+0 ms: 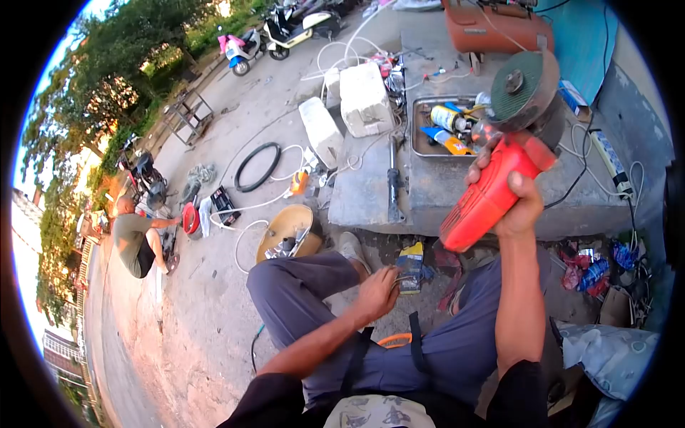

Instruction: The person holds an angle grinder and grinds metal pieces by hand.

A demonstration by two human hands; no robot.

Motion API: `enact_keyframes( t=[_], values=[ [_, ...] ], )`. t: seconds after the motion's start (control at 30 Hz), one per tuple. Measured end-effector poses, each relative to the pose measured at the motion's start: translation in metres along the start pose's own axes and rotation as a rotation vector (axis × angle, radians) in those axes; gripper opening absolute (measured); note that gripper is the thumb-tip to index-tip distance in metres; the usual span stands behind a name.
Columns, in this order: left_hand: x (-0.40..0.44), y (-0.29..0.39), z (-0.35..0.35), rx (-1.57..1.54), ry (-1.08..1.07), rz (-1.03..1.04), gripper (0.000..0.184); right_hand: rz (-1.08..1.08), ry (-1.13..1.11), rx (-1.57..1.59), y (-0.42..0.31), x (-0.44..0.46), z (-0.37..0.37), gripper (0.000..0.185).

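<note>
In my right hand is a red angle grinder, gripped around its body and raised over the edge of the concrete slab. Its dark round head points away from me and carries a green disc. My left hand is low, above my lap, with the fingers curled in; whether anything small is between them is hidden. Just past those fingers a yellow and dark packet lies on the ground. Beyond the grinder a metal tray on the slab holds a spray can and an orange bottle.
An orange-red air tank stands at the back of the slab. A power strip and black cord lie on the right. White foam blocks, a yellow basin and a tyre are leftward. Another person squats far left.
</note>
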State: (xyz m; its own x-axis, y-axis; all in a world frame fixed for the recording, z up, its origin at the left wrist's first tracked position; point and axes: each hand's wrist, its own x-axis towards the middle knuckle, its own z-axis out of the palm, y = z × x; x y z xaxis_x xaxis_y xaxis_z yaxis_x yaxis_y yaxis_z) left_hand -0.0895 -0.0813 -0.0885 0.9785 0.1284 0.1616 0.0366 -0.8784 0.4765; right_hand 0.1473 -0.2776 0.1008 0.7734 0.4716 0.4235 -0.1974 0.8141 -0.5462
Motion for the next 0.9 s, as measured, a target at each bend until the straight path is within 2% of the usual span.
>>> enact_keyframes(
  t=[0.07,0.13,0.23,0.33,0.4,0.47,0.53,0.6,0.63,0.67,0.77,0.83,0.9],
  values=[
    [-0.028,0.004,0.023,-0.045,0.069,-0.063,0.04,0.0,0.008,0.02,0.003,-0.004,0.008,0.067],
    [-0.055,0.01,0.053,-0.091,0.193,-0.073,0.044,-0.018,0.002,-0.022,0.003,0.0,0.01,0.067],
    [-0.084,0.033,0.057,-0.171,0.126,-0.078,0.041,-0.002,0.01,-0.057,0.002,-0.001,0.009,0.07],
    [-0.076,0.022,0.057,-0.35,0.09,-0.199,0.039,0.048,0.038,-0.085,0.001,-0.006,0.007,0.077],
    [-0.034,0.002,0.036,-0.286,0.037,-0.275,0.039,0.088,0.052,-0.115,0.001,-0.011,0.0,0.076],
    [0.026,-0.025,0.01,-0.353,0.082,-0.329,0.038,0.119,0.138,-0.092,0.003,-0.023,-0.004,0.066],
    [0.088,-0.061,-0.004,-0.33,0.107,-0.297,0.04,0.136,0.163,-0.105,0.006,-0.029,-0.014,0.061],
    [0.142,-0.077,-0.013,-0.326,0.055,-0.407,0.048,0.165,0.187,-0.17,0.011,-0.032,-0.023,0.062],
    [0.158,-0.084,-0.008,-0.246,0.075,-0.426,0.051,0.177,0.2,-0.203,0.012,-0.033,-0.025,0.062],
    [0.172,-0.093,0.004,-0.165,0.092,-0.444,0.054,0.226,0.204,-0.298,0.013,-0.034,-0.026,0.074],
    [0.193,-0.12,0.052,-0.1,0.106,-0.543,0.065,0.23,0.245,-0.163,0.023,-0.035,-0.032,0.061],
    [0.197,-0.113,0.063,-0.056,0.108,-0.636,0.065,0.263,0.266,-0.162,0.027,-0.035,-0.036,0.061],
    [0.201,-0.119,0.066,-0.111,0.12,-0.643,0.062,0.296,0.292,-0.148,0.03,-0.035,-0.038,0.062]
  ],
)
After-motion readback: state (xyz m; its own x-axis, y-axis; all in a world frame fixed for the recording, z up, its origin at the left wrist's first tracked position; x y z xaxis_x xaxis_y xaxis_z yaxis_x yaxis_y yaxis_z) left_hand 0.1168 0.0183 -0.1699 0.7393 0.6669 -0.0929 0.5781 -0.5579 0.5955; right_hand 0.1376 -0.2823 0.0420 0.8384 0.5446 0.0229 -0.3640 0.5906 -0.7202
